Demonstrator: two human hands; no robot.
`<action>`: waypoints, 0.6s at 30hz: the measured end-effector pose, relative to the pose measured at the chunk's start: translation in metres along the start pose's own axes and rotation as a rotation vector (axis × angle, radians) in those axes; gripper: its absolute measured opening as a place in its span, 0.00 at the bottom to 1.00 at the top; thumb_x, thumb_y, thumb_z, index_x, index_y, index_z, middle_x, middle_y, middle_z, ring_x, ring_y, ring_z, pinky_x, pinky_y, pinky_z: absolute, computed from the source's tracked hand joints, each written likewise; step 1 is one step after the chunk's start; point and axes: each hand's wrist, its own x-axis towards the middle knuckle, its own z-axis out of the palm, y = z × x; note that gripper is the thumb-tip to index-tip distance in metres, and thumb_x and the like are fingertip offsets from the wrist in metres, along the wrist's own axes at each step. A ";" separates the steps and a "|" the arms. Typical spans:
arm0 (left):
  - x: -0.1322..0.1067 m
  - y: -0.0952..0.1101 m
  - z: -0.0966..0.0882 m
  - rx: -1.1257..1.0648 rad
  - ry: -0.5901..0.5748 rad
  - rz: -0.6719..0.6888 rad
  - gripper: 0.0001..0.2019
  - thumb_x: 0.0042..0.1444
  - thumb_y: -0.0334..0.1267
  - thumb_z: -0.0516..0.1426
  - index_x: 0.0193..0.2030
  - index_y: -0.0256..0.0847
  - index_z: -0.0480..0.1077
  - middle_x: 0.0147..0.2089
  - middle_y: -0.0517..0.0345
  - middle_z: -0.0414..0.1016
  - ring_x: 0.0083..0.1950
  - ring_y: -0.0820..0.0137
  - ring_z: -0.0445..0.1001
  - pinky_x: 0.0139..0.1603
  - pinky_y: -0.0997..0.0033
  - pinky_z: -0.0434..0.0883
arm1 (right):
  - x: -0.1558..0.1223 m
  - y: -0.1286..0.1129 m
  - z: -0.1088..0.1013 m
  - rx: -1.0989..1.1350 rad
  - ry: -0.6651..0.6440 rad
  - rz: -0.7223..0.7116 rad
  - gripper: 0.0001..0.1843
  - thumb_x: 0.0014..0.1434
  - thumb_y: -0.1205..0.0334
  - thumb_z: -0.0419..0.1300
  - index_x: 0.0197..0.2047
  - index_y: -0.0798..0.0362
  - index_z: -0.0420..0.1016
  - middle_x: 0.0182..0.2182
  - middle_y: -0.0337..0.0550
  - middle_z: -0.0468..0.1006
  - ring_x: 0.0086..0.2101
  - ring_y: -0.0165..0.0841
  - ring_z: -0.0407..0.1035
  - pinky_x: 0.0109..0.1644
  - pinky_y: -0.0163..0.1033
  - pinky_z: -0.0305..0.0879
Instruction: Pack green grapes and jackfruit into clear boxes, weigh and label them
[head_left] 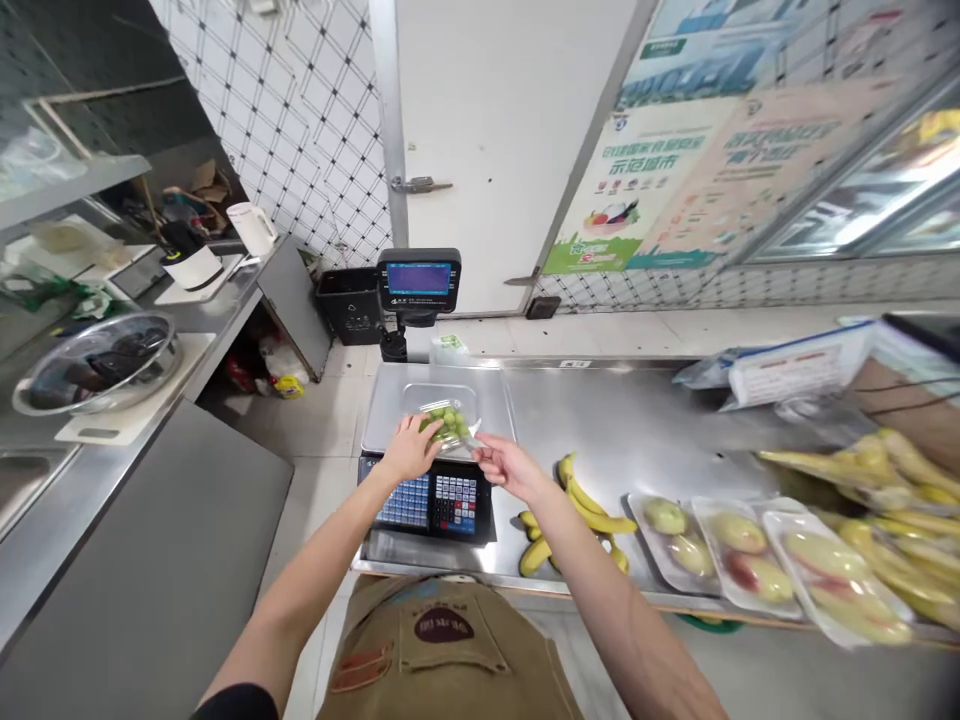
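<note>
A clear plastic box of green grapes (pixel 448 417) lies on the steel pan of a weighing scale (pixel 390 405). My left hand (pixel 410 449) curls around the box's near left edge, fingers closed on it. My right hand (pixel 501 463) pinches the box's near right corner. Below my hands is the scale's keypad (pixel 435 501). The scale's display (pixel 418 279) stands on a post behind the pan.
Bananas (pixel 581 500) lie on the steel counter (pixel 645 420) right of the scale. Wrapped trays of apples (pixel 739 550) and bagged bananas (pixel 885 470) lie farther right. A metal bowl (pixel 97 362) sits on the left counter. A black bin (pixel 349 305) stands on the floor.
</note>
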 end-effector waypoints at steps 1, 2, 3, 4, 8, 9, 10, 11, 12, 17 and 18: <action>0.000 0.000 0.002 -0.018 0.011 -0.011 0.27 0.71 0.46 0.55 0.74 0.42 0.64 0.68 0.41 0.69 0.69 0.50 0.66 0.73 0.41 0.64 | 0.001 -0.001 0.003 0.002 0.000 -0.009 0.07 0.63 0.60 0.62 0.44 0.49 0.69 0.24 0.34 0.72 0.18 0.24 0.49 0.17 0.26 0.42; 0.000 -0.001 0.003 -0.043 0.025 -0.021 0.30 0.70 0.46 0.56 0.76 0.40 0.60 0.68 0.40 0.70 0.69 0.49 0.66 0.73 0.40 0.65 | 0.005 -0.003 0.009 0.001 -0.008 -0.006 0.09 0.63 0.60 0.63 0.46 0.49 0.70 0.24 0.34 0.72 0.18 0.24 0.50 0.17 0.26 0.43; -0.001 -0.002 0.004 -0.069 0.043 -0.030 0.33 0.69 0.45 0.57 0.78 0.39 0.57 0.68 0.38 0.69 0.69 0.49 0.66 0.73 0.40 0.65 | 0.011 -0.005 0.016 -0.002 -0.019 0.008 0.10 0.63 0.61 0.63 0.47 0.49 0.71 0.24 0.34 0.72 0.18 0.24 0.50 0.17 0.26 0.43; -0.001 -0.002 0.005 -0.092 0.063 -0.036 0.36 0.69 0.45 0.58 0.79 0.38 0.53 0.69 0.37 0.68 0.70 0.49 0.66 0.72 0.40 0.66 | 0.019 -0.007 0.023 -0.009 -0.031 0.032 0.09 0.64 0.61 0.63 0.47 0.50 0.72 0.24 0.35 0.72 0.17 0.24 0.49 0.17 0.26 0.43; -0.007 -0.001 0.009 -0.084 0.099 -0.013 0.30 0.70 0.44 0.57 0.77 0.45 0.60 0.74 0.38 0.61 0.76 0.49 0.61 0.74 0.39 0.64 | 0.043 -0.016 0.044 -0.047 -0.006 0.122 0.06 0.66 0.61 0.60 0.39 0.55 0.73 0.23 0.38 0.73 0.17 0.22 0.47 0.16 0.27 0.43; -0.008 0.000 0.010 -0.061 0.089 -0.006 0.26 0.71 0.44 0.56 0.74 0.47 0.65 0.75 0.40 0.60 0.77 0.49 0.60 0.75 0.39 0.63 | 0.044 -0.017 0.043 -0.058 0.025 0.121 0.06 0.66 0.61 0.59 0.39 0.55 0.73 0.24 0.39 0.74 0.17 0.22 0.48 0.16 0.27 0.43; -0.009 0.002 0.011 -0.036 0.073 -0.005 0.23 0.72 0.44 0.55 0.72 0.48 0.69 0.75 0.41 0.61 0.77 0.49 0.59 0.76 0.38 0.62 | 0.042 -0.016 0.040 -0.070 0.065 0.109 0.07 0.66 0.61 0.59 0.39 0.55 0.73 0.24 0.40 0.75 0.17 0.22 0.49 0.16 0.27 0.44; -0.011 0.004 0.012 -0.014 0.058 -0.011 0.22 0.72 0.44 0.54 0.70 0.48 0.71 0.75 0.42 0.61 0.77 0.49 0.59 0.76 0.38 0.62 | 0.038 -0.014 0.035 -0.084 0.115 0.085 0.07 0.66 0.60 0.60 0.39 0.55 0.73 0.25 0.41 0.76 0.17 0.23 0.50 0.16 0.27 0.45; -0.012 0.006 0.013 0.003 0.045 -0.021 0.22 0.73 0.44 0.54 0.70 0.48 0.71 0.76 0.41 0.62 0.77 0.48 0.59 0.76 0.37 0.61 | 0.033 -0.011 0.028 -0.100 0.176 0.050 0.07 0.66 0.59 0.60 0.41 0.54 0.73 0.26 0.41 0.76 0.17 0.23 0.52 0.17 0.27 0.46; -0.019 0.008 0.015 0.012 0.024 -0.031 0.26 0.71 0.47 0.57 0.74 0.49 0.67 0.79 0.40 0.59 0.80 0.46 0.56 0.78 0.34 0.59 | 0.031 0.002 -0.001 -0.243 0.513 -0.161 0.20 0.59 0.54 0.68 0.52 0.48 0.70 0.31 0.36 0.78 0.24 0.28 0.67 0.20 0.29 0.60; -0.019 0.007 0.016 -0.003 0.023 -0.023 0.26 0.71 0.47 0.59 0.73 0.48 0.68 0.79 0.40 0.59 0.81 0.47 0.56 0.78 0.35 0.59 | 0.038 0.002 -0.002 -0.285 0.543 -0.171 0.22 0.57 0.54 0.70 0.51 0.48 0.71 0.31 0.36 0.79 0.25 0.30 0.70 0.21 0.30 0.62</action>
